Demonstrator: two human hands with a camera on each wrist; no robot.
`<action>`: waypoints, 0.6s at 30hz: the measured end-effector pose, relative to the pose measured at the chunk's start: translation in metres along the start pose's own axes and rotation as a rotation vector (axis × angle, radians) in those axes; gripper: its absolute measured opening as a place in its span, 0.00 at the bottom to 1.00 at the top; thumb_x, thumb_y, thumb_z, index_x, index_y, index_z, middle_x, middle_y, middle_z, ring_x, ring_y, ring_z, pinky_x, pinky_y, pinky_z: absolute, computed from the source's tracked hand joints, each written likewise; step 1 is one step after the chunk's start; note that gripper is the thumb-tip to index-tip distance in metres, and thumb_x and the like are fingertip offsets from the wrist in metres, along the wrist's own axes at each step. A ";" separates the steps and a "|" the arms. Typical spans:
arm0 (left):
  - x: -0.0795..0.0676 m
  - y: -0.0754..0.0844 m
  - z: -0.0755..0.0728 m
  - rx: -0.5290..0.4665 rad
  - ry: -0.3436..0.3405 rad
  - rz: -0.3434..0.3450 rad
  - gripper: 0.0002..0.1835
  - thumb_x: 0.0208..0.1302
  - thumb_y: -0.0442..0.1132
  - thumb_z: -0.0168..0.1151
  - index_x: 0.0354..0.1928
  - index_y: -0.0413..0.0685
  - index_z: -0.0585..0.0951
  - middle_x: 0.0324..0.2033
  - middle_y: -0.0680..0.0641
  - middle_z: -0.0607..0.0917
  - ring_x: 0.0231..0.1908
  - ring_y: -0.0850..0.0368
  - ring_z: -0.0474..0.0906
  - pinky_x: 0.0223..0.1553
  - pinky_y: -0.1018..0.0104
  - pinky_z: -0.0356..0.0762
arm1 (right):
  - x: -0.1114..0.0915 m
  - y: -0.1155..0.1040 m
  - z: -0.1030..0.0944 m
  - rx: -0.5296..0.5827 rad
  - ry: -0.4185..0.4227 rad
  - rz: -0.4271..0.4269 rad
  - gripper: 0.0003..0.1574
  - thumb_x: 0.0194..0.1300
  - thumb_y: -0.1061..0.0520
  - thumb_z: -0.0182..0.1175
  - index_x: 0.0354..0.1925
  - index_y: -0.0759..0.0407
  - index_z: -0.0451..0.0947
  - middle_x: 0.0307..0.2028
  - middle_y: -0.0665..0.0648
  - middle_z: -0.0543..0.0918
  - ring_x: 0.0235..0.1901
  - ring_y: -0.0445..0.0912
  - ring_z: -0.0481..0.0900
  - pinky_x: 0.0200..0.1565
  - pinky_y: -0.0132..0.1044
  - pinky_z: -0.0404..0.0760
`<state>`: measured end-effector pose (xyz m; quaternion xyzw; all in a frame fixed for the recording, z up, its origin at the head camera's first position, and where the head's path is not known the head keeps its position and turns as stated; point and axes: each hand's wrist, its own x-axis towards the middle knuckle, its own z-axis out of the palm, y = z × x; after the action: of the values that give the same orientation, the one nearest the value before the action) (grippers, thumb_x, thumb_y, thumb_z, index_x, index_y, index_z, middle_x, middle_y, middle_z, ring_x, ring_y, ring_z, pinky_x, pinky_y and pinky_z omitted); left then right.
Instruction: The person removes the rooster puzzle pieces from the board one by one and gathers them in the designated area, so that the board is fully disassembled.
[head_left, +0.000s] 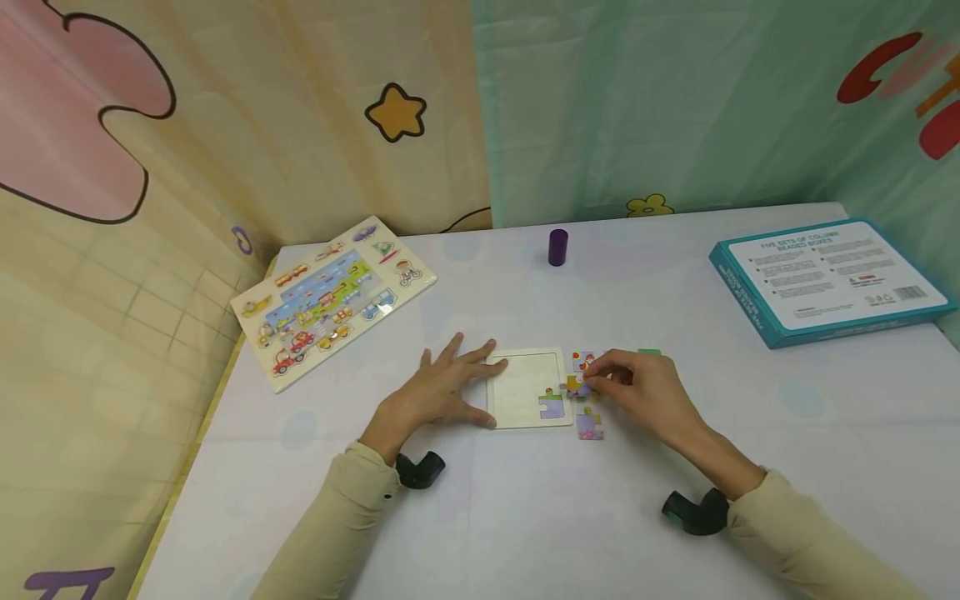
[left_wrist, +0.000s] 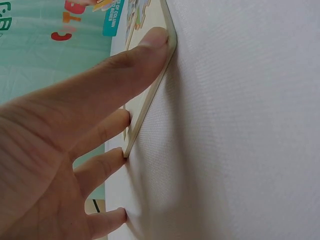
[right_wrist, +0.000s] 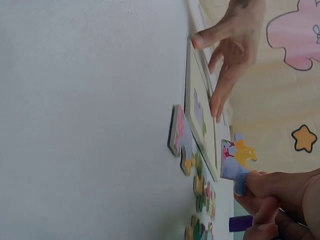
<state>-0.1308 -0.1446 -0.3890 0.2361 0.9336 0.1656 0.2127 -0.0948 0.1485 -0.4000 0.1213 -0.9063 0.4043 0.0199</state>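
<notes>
A pale wooden puzzle tray (head_left: 521, 379) lies on the table, with a purple and green puzzle piece (head_left: 552, 406) in its lower right corner. My left hand (head_left: 442, 392) spreads its fingers at the tray's left side. Its thumb (left_wrist: 150, 47) rests on the near corner, while fingertips touch the left and far edges. Between thumb and fingers, my right hand (head_left: 656, 396) pinches a yellow, red and blue puzzle piece (right_wrist: 236, 160) above the tray's right edge. Loose pieces lie to the right of the tray, including a pink and purple one (head_left: 590, 427); the right hand partly hides others.
A picture board of vehicles (head_left: 333, 296) lies at the back left. Near the table's far edge stands a small purple cylinder (head_left: 557, 247). A flat teal and white box (head_left: 832, 279) occupies the back right. Printed curtains (head_left: 300, 117) hang behind the white-covered table (head_left: 525, 517).
</notes>
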 end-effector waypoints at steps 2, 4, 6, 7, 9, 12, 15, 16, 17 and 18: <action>0.000 0.001 0.000 0.003 0.000 0.000 0.48 0.46 0.57 0.77 0.72 0.63 0.67 0.76 0.56 0.52 0.76 0.42 0.32 0.66 0.27 0.33 | -0.004 0.005 -0.008 -0.029 0.016 0.014 0.06 0.58 0.62 0.70 0.34 0.51 0.86 0.28 0.46 0.84 0.26 0.44 0.73 0.26 0.30 0.71; 0.000 0.001 -0.001 0.005 0.000 0.000 0.48 0.46 0.57 0.77 0.72 0.63 0.67 0.76 0.56 0.52 0.76 0.42 0.32 0.66 0.27 0.33 | -0.008 0.010 -0.015 -0.047 0.030 0.033 0.05 0.59 0.62 0.70 0.34 0.52 0.86 0.27 0.47 0.83 0.26 0.44 0.73 0.25 0.31 0.70; 0.000 0.001 -0.001 0.005 0.000 -0.002 0.48 0.46 0.57 0.77 0.72 0.63 0.67 0.76 0.56 0.52 0.76 0.41 0.32 0.66 0.27 0.33 | -0.011 0.014 -0.022 -0.057 0.039 0.048 0.05 0.59 0.61 0.70 0.36 0.53 0.86 0.26 0.48 0.83 0.26 0.45 0.73 0.25 0.31 0.70; 0.000 0.001 -0.001 0.005 0.000 -0.003 0.48 0.46 0.57 0.78 0.72 0.63 0.67 0.76 0.56 0.52 0.76 0.41 0.32 0.65 0.27 0.33 | -0.013 0.016 -0.026 -0.056 0.042 0.054 0.05 0.60 0.61 0.69 0.36 0.53 0.86 0.25 0.49 0.82 0.25 0.45 0.73 0.25 0.31 0.70; 0.000 0.000 -0.001 0.008 -0.001 -0.003 0.49 0.46 0.57 0.77 0.72 0.63 0.67 0.76 0.55 0.52 0.76 0.41 0.32 0.65 0.27 0.34 | -0.016 0.019 -0.031 -0.061 0.049 0.061 0.05 0.61 0.60 0.69 0.37 0.53 0.86 0.24 0.49 0.82 0.24 0.44 0.74 0.25 0.31 0.70; 0.000 -0.001 0.000 0.012 0.000 -0.004 0.49 0.45 0.57 0.77 0.72 0.63 0.67 0.76 0.55 0.52 0.76 0.41 0.32 0.65 0.27 0.34 | -0.018 0.022 -0.035 -0.065 0.051 0.067 0.04 0.61 0.59 0.69 0.37 0.52 0.86 0.21 0.50 0.82 0.23 0.44 0.74 0.24 0.31 0.70; 0.000 -0.001 0.000 0.012 0.001 -0.003 0.49 0.46 0.57 0.77 0.72 0.63 0.67 0.76 0.56 0.52 0.76 0.41 0.32 0.65 0.27 0.34 | -0.021 0.023 -0.037 -0.071 0.049 0.078 0.04 0.61 0.58 0.69 0.37 0.52 0.86 0.23 0.49 0.82 0.24 0.44 0.74 0.24 0.31 0.70; 0.000 -0.001 0.000 0.010 0.002 -0.002 0.49 0.46 0.57 0.77 0.72 0.63 0.67 0.76 0.56 0.52 0.76 0.41 0.32 0.65 0.27 0.34 | -0.022 0.023 -0.037 -0.069 0.045 0.084 0.04 0.61 0.58 0.69 0.37 0.53 0.86 0.24 0.50 0.83 0.25 0.44 0.74 0.24 0.31 0.70; 0.000 -0.001 0.000 0.008 0.002 -0.001 0.49 0.46 0.57 0.78 0.72 0.63 0.67 0.76 0.56 0.52 0.76 0.41 0.32 0.65 0.27 0.33 | -0.023 0.023 -0.038 -0.068 0.042 0.091 0.04 0.61 0.58 0.69 0.37 0.54 0.86 0.25 0.50 0.83 0.26 0.44 0.74 0.25 0.31 0.70; 0.000 -0.001 0.000 0.006 0.002 -0.001 0.49 0.46 0.57 0.78 0.72 0.63 0.67 0.76 0.56 0.52 0.76 0.42 0.32 0.66 0.27 0.33 | -0.024 0.022 -0.038 -0.066 0.039 0.096 0.04 0.61 0.59 0.69 0.37 0.55 0.86 0.27 0.50 0.84 0.26 0.45 0.73 0.25 0.31 0.70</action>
<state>-0.1310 -0.1451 -0.3896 0.2363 0.9344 0.1630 0.2111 -0.0793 0.1958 -0.3941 0.0689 -0.9235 0.3768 0.0221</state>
